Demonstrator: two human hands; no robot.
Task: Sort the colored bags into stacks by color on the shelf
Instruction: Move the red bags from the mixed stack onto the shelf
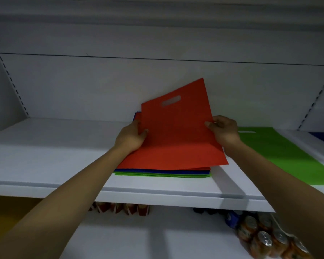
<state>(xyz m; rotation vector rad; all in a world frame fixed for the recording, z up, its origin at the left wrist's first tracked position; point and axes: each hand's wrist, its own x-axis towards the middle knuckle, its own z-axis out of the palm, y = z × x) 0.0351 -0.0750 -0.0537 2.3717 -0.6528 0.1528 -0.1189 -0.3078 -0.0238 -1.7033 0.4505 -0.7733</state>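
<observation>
Head view: red bag point(176, 139) tilted, fingers point(209, 125) pinching both side edges.

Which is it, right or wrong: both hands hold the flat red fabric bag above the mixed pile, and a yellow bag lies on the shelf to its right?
Wrong in one respect: the head view shows a flat green bag there, not yellow. The left hand and right hand do hold the flat red fabric bag.

Stack point(163, 173) lies on shelf point(45, 156), single bag point(288, 156) to its right
</observation>
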